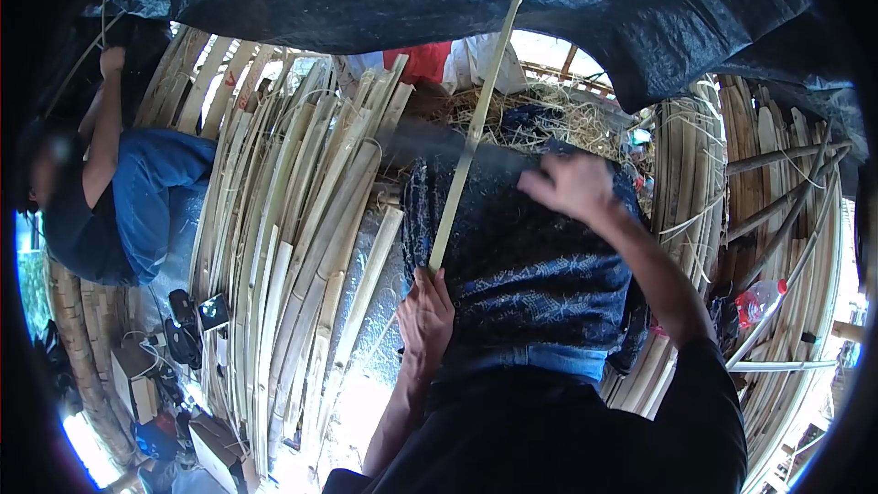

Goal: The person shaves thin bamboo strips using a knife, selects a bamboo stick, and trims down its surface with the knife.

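Note:
My left hand (425,316) is closed around the lower end of a long, pale green bamboo strip (471,142). The strip slants up and away over my lap, its far tip near the dark tarp. To its right, my right hand (576,186) is smeared by motion, fingers curled. A blurred dark blade, like a long knife (439,144), reaches left from this hand and crosses the strip. Under both hands, a dark patterned cloth (540,274) covers my legs.
Split bamboo lengths (302,183) are stacked at my left, with another bundle (681,165) at my right. Shavings (585,123) lie ahead. A black tarp (412,0) hangs above. Another person (110,192) sits at far left. A plastic bottle (759,302) lies at right.

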`<action>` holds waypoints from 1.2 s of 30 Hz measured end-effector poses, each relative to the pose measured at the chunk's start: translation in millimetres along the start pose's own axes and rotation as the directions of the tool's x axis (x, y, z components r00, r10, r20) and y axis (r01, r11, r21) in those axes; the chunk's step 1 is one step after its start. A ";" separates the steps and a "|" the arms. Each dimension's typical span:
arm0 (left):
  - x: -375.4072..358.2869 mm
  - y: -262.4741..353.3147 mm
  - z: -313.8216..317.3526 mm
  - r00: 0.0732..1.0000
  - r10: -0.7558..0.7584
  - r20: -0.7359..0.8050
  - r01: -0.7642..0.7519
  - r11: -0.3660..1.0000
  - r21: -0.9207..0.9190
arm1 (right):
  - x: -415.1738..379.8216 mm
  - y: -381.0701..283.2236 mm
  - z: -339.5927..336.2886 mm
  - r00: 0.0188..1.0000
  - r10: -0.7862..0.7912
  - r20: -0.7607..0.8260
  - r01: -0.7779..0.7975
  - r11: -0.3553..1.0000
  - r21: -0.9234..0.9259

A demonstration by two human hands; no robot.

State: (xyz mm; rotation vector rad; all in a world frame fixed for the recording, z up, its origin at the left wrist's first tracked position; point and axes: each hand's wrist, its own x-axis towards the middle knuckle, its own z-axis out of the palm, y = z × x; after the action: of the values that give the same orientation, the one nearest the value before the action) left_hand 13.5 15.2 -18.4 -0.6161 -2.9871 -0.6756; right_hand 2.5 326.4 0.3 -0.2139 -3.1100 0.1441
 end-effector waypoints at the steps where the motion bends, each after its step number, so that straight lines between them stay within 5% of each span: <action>1: -0.3 0.8 1.0 1.000 -0.008 0.002 0.008 1.000 -0.003 | 8.9 22.0 25.2 0.955 -0.058 -0.290 0.041 0.997 -0.065; 2: 2.9 1.5 2.4 0.999 -0.026 0.035 0.026 1.000 -0.014 | 9.9 18.0 18.2 0.997 0.046 -0.057 -0.045 0.999 0.012; 4: 13.3 2.5 2.7 0.998 -0.043 0.039 0.044 0.999 -0.028 | 1.6 -1.7 17.1 0.995 0.093 0.021 -0.094 0.995 0.029; 5: 10.3 -2.1 -1.8 0.992 -0.078 0.096 0.085 0.994 -0.063 | -4.8 -1.7 25.7 0.988 0.010 -0.155 -0.010 1.000 0.003; 9: 6.9 -16.3 -2.5 0.967 -0.185 0.174 0.218 0.956 -0.197 | -1.8 -1.6 11.9 0.919 -0.066 -0.389 0.082 0.996 0.025; 12: 6.0 -29.2 -9.9 0.904 -0.327 0.277 0.406 0.860 -0.310 | -1.5 -0.4 8.4 0.961 -0.021 -0.276 0.023 1.000 0.004; 14: 7.8 -31.7 -32.3 0.910 -0.128 0.394 0.353 0.738 -0.575 | -1.3 0.1 11.4 0.965 -0.018 -0.263 0.016 1.000 -0.008; 16: 9.9 -47.4 -48.4 0.864 -0.091 0.495 0.441 0.610 -0.659 | -0.9 0.8 17.6 0.971 -0.015 -0.240 0.013 1.000 -0.010; 18: 20.6 -52.0 -74.4 0.758 0.199 0.621 0.490 0.454 -0.744 | 0.2 -2.0 22.9 0.970 -0.028 -0.241 0.033 0.999 0.015; 20: 21.4 -63.1 -73.8 0.725 0.165 0.669 0.538 0.472 -0.699 | 2.0 -8.7 20.7 0.980 -0.015 -0.200 0.022 0.999 0.032; 23: 27.4 -64.0 -69.0 0.715 0.150 0.683 0.422 0.686 -0.592 | 6.1 -16.7 16.3 0.986 0.004 -0.169 0.001 0.999 0.033; 27: 39.8 -63.4 -71.8 0.660 0.109 0.743 0.493 0.683 -0.538 | 11.7 -16.4 8.3 0.980 -0.005 -0.197 0.017 0.998 0.059; 32: 59.4 -75.7 -71.4 0.644 0.112 0.757 0.396 0.798 -0.454 | 13.8 -3.6 11.3 0.977 0.004 -0.212 0.011 0.997 0.073; 36: 68.3 -63.0 -71.0 0.607 0.130 0.784 0.599 0.573 -0.559 | 11.0 6.1 11.9 0.989 0.050 -0.138 -0.039 0.996 0.075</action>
State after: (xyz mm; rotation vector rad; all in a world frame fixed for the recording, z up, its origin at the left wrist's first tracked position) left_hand -78.4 -41.1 27.1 -0.5153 -3.3665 -2.4800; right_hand -7.9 332.9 -11.9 -0.2790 -2.9556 0.2313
